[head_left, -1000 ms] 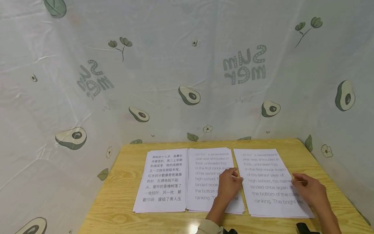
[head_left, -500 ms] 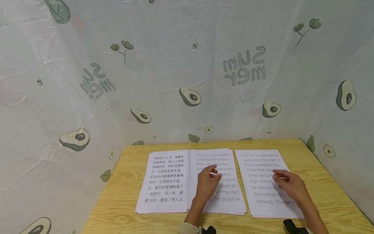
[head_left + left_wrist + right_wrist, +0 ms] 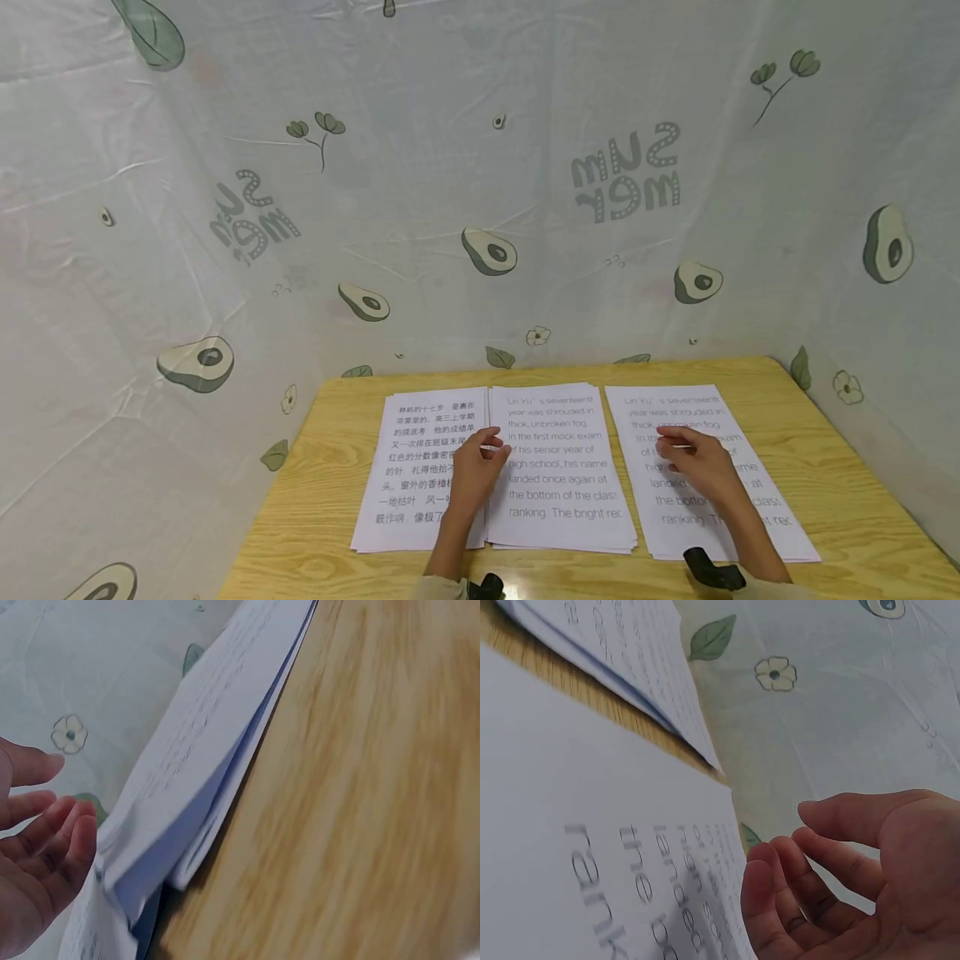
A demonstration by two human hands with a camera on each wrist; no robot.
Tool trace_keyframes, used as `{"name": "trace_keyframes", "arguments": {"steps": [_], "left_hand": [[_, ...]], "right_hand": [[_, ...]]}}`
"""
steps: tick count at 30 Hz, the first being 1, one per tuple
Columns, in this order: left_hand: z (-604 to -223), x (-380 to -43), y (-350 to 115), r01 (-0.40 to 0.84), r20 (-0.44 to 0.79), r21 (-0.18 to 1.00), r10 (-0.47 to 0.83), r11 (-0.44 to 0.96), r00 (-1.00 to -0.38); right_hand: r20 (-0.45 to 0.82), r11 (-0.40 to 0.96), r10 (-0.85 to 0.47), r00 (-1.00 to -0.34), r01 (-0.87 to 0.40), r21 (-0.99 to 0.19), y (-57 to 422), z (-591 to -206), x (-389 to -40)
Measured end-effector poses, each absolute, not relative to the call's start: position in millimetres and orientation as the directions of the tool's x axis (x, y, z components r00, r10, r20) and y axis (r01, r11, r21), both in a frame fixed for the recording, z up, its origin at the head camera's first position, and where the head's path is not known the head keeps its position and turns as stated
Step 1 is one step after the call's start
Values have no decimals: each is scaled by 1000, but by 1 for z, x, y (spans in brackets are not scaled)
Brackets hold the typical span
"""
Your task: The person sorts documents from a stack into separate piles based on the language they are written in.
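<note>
Middle stack on table, just right of left hand

Loosely bent and empty, the left hand is nearer, over the left stack; the middle stack's long axis runs away from the person. The right hand, likewise relaxed and empty, is over the right stack.

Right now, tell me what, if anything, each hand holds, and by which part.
Nothing is held: the left hand is empty near the left paper stack, the right hand is empty over the right paper stack.
</note>
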State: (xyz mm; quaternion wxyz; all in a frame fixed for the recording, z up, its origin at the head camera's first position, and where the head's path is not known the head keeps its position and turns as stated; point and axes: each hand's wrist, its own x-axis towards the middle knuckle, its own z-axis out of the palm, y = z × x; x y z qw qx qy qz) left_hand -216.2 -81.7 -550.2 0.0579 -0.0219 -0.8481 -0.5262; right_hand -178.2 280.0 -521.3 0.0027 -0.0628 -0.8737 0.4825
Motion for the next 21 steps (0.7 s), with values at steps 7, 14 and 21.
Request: {"name": "trace_keyframes", "arguments": {"steps": [7,14,21], "left_hand": [[-553,-218,-104,66,105,873,-54,483,-993],[-554,-220,-111,59,99,863,-54,502,-994],[-555,-219,-112,44,67,863,-28,503,-997]], "right_hand": [[-88,489,103,-991,127,-863,253,-520,-186],[-104,472,86,-991,132,-871,231,-524,-189],[-74,531,84,-994,108,-841,224,-532,-191]]}}
